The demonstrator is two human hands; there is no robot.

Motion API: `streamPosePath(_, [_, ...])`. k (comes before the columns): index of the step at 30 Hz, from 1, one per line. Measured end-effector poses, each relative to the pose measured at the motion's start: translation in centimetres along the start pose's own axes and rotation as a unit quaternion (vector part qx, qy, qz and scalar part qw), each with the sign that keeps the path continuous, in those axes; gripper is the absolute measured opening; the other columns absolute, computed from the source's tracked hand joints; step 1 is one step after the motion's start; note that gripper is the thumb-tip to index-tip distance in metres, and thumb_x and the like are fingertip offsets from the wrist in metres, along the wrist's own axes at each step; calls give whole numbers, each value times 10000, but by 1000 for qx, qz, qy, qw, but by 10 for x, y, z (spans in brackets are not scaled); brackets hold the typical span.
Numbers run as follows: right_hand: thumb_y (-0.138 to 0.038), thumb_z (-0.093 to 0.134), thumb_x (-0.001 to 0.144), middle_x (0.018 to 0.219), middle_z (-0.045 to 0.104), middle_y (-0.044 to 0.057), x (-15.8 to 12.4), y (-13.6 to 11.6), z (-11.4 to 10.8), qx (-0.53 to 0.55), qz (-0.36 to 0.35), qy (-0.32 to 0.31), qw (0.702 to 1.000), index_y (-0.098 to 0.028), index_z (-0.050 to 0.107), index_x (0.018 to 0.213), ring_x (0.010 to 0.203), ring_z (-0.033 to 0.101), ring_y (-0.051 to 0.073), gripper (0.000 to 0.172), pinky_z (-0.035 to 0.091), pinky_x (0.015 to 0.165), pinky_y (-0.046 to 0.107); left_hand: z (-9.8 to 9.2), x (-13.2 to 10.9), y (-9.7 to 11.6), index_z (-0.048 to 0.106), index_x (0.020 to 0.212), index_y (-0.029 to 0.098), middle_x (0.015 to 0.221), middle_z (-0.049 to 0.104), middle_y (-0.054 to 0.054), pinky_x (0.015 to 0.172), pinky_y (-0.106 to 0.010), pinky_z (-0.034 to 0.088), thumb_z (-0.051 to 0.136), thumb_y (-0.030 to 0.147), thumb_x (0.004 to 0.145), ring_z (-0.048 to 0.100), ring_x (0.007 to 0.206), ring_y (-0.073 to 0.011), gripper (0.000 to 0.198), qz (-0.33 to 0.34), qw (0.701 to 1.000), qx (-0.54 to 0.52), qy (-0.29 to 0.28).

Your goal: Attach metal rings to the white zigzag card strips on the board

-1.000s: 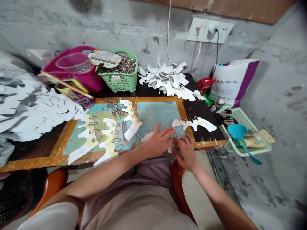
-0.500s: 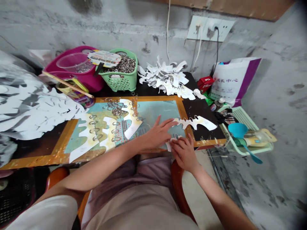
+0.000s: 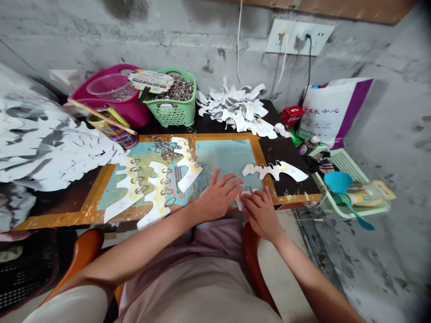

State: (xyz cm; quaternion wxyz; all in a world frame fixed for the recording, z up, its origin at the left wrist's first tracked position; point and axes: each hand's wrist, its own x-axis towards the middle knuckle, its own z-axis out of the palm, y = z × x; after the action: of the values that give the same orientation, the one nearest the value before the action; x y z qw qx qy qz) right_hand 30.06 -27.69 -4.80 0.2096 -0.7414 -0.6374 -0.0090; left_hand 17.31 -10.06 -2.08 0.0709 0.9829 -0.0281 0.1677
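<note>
At the near edge of a cluttered surface [image 3: 286,150], left hand [image 3: 217,198] lying flat on a glossy printed plastic mat [image 3: 229,157], fingers [image 3: 226,180] spread and well apart, tips on the smooth blue-green sheet and on nothing else. Just beside it, right hand [image 3: 261,214], fingers bunched close together, pinching the edge of a small paper strip [image 3: 239,202], with a metal ring [image 3: 249,189] just above the fingertips. That strip low on the right side of the mat, close to an orange tape border [image 3: 268,181]. Farther right, on bare black board, a scalloped white paper strip [image 3: 274,170] with rings along its edge. Across the left of the mat, similar wavy, yellow-stained paper strips [image 3: 156,197], each with a row of rings, and a tangle of loose rings [image 3: 164,150]. Behind the mat, a green plastic basket [image 3: 171,114] heaped with shiny rings, beside a pink plastic tub [image 3: 107,101]. Toward the wall, a ragged heap of paper offcuts [image 3: 235,107]; at far left, a big pile of white paper scraps [image 3: 43,143].
</note>
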Motion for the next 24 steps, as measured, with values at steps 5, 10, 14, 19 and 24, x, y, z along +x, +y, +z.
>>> streamPosePath(5, [-253,440,965,1172,623,53,0,-3,-2,15,2,-5,1000,-226,532,1302,1162,441,278,351,124,1152,589,16,8,-21,501,1166,161,1012,691,-83,1158,-632,106,512,188,895,501,1234,-239,273,98,995,-35,-3])
streamPosePath(10, [-226,390,978,1064,619,72,9,-7,-8,34,35,-16,999,-207,501,1323,1093,476,259,363,189,1135,537,23,3,-18,436,1093,134,944,675,-59,1149,-551,249,379,144,953,638,907,-155,152,68,996,-52,37])
streamPosePath(14, [-224,417,960,985,580,74,22,-7,-9,-10,31,-29,999,-242,530,1323,982,490,255,381,260,1077,517,21,-3,-12,416,1082,133,911,667,-55,1131,-549,287,343,140,966,641,864,-158,137,35,998,-41,41])
streamPosePath(19, [-220,446,936,894,529,63,27,-7,-5,-55,36,-22,998,-263,593,1262,893,468,249,360,264,1055,529,17,-3,-10,438,1036,146,908,668,-58,1105,-546,311,352,137,964,639,866,-168,112,19,999,-35,28])
streamPosePath(24, [-201,424,936,918,541,67,23,-11,2,-62,56,8,997,-258,561,1293,910,469,255,386,190,1098,569,16,-3,-10,476,1017,150,875,664,-60,1097,-536,309,382,160,955,634,896,-187,114,-9,1000,-26,11])
